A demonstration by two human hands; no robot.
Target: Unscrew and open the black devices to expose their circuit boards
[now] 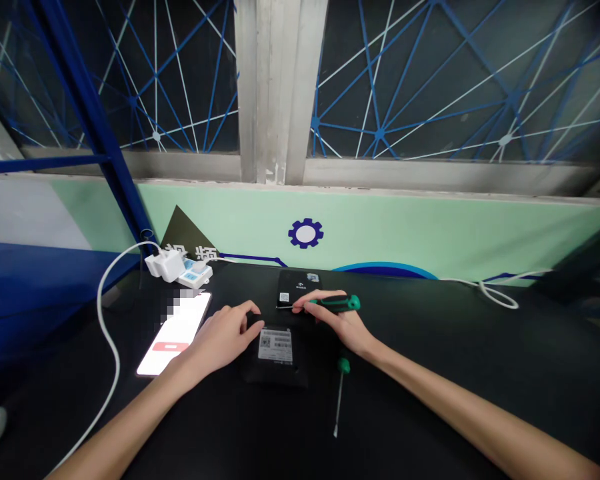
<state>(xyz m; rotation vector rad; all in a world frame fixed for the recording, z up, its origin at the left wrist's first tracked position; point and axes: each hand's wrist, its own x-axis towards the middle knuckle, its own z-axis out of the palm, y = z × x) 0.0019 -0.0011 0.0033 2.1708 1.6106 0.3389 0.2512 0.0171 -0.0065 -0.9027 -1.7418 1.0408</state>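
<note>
In my right hand [336,313] I grip a screwdriver [333,304] with a green and black handle. Its thin shaft points left, by the near edge of a flat black box [300,287] with a small QR label. My left hand [233,331] has its thumb and index finger at the upper left corner of a black device [275,373], holding it against the table. A white printed label [275,345] faces up on that device. Nearer to me lies a second screwdriver [340,393], green handle away from me, its flat tip towards me.
A lit phone [180,333] lies left of my left forearm. Behind it sit a power strip [196,273] and a white plug adapter [165,265] with a white cable [100,300]. More white cable [497,297] loops at the back right. A green wall panel [380,227] borders the black table [430,333].
</note>
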